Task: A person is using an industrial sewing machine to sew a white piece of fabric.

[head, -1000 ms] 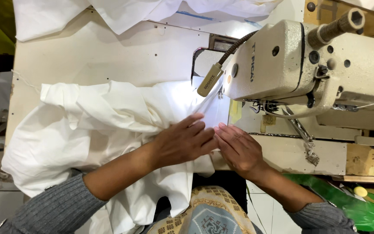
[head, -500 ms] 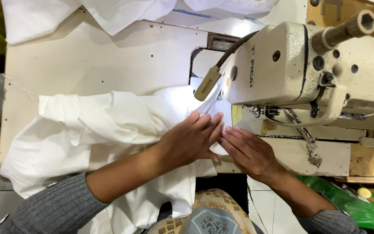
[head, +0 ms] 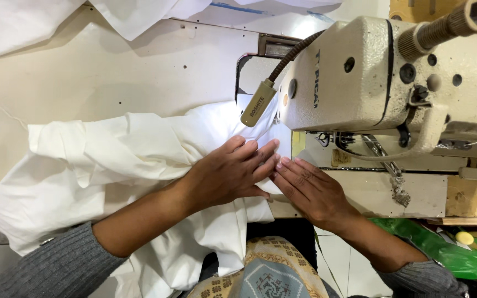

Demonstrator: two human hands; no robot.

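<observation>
A crumpled white cloth (head: pixel 111 160) lies on the pale sewing table (head: pixel 111 72) and runs under the head of a cream sewing machine (head: pixel 393 77). My left hand (head: pixel 230 174) rests flat on the cloth, fingers pointing at the needle area. My right hand (head: pixel 310 190) lies flat beside it on the cloth's edge, fingertips touching those of the left. Both press the cloth down. The needle itself is hidden behind the machine head and its small lamp (head: pixel 258 104).
More white fabric (head: pixel 84 16) is piled at the table's far edge. Green plastic (head: pixel 448 248) lies below the machine at the right. A patterned garment (head: pixel 260 270) covers my lap. The machine's handwheel shaft (head: pixel 448 25) sticks out at top right.
Both hands have slid forward with the cloth toward the machine head. The camera has come closer.
</observation>
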